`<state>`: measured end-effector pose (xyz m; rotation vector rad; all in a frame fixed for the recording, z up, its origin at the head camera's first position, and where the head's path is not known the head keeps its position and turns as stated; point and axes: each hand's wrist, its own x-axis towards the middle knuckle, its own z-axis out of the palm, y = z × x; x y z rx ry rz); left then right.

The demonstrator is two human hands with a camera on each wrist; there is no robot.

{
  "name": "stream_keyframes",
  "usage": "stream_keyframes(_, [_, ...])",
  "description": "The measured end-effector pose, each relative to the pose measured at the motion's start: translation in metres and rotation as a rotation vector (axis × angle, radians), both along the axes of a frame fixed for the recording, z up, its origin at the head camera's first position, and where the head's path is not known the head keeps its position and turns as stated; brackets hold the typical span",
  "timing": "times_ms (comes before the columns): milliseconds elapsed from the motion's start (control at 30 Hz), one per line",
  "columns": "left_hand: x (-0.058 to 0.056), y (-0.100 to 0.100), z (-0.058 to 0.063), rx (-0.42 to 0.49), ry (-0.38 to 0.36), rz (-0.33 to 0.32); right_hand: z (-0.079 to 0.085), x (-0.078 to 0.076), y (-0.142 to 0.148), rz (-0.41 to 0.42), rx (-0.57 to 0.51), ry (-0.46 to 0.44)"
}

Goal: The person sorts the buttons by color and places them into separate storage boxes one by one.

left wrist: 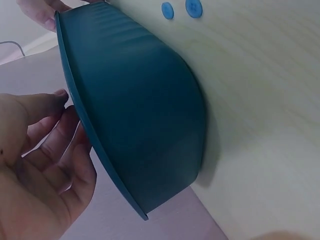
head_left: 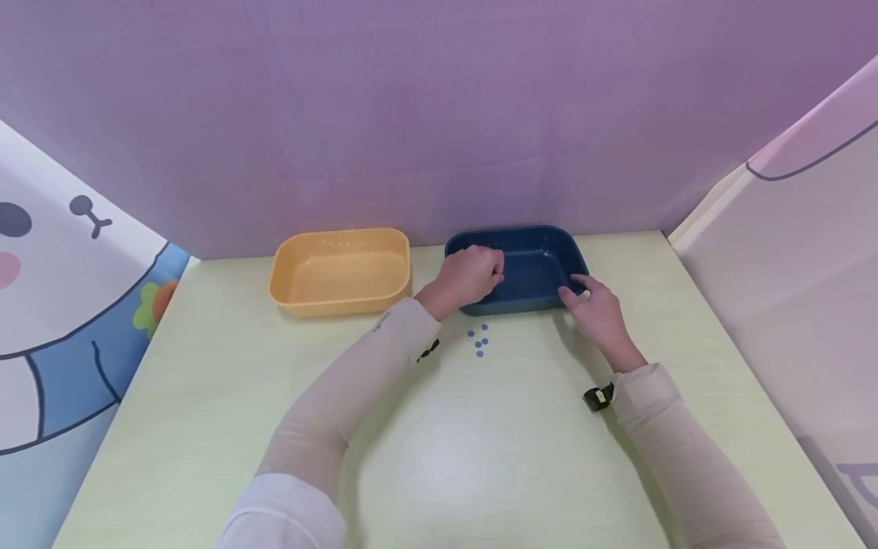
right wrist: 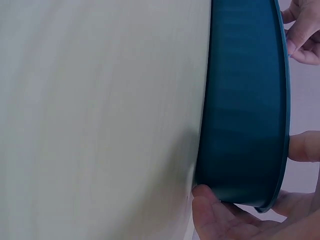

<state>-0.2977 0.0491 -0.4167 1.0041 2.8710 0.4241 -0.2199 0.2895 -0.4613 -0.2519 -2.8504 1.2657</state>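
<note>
A dark blue rectangular basin (head_left: 538,286) stands against the back wall. Over its left part is my left hand (head_left: 469,274), with fingers curled and thumb near the fingertips. In the right wrist view, a tiny speck of blue, apparently a button (right wrist: 290,55), shows at that hand's pinched fingertips. My right hand (head_left: 598,309) grips the basin's right end, its thumb (right wrist: 205,200) low against the outer side and its fingers up around the rim. Several small round blue buttons (head_left: 482,342) lie on the table in front of the basin; two buttons (left wrist: 194,8) appear larger in the left wrist view.
A yellow basin (head_left: 343,274) of similar shape stands to the left of the blue one. Both are on a pale wooden table (head_left: 453,457). A purple cloth wall (head_left: 439,114) rises behind, with printed panels (head_left: 75,320) at the sides.
</note>
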Motion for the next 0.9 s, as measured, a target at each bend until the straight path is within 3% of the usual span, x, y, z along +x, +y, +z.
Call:
stream_keyframes(400, [-0.02, 0.01, 0.005, 0.033, -0.157, 0.095, 0.001, 0.002, -0.001, -0.007, 0.003, 0.006])
stream_keyframes(900, [-0.025, 0.013, 0.0, 0.018, -0.186, 0.136, -0.001, 0.003, -0.005, -0.007, -0.001, 0.009])
